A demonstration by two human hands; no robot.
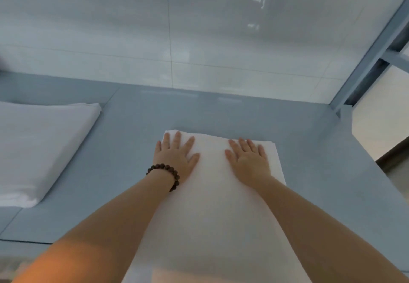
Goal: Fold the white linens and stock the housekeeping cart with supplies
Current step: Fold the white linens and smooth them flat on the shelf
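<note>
A long folded white linen (212, 212) lies on the blue-grey table (221, 110), running from the near edge toward the wall. My left hand (177, 156), with a dark bead bracelet on the wrist, rests flat on the linen's far left corner, fingers spread. My right hand (249, 159) lies flat on the far right part, fingers spread too. Neither hand grips anything. A second folded white linen (37, 150) sits at the left of the table, apart from both hands.
A glossy pale tiled wall (199, 28) rises behind the table. A blue-grey metal frame (371, 59) slants up at the right corner. The table's right edge drops off near a beige floor area (382, 127).
</note>
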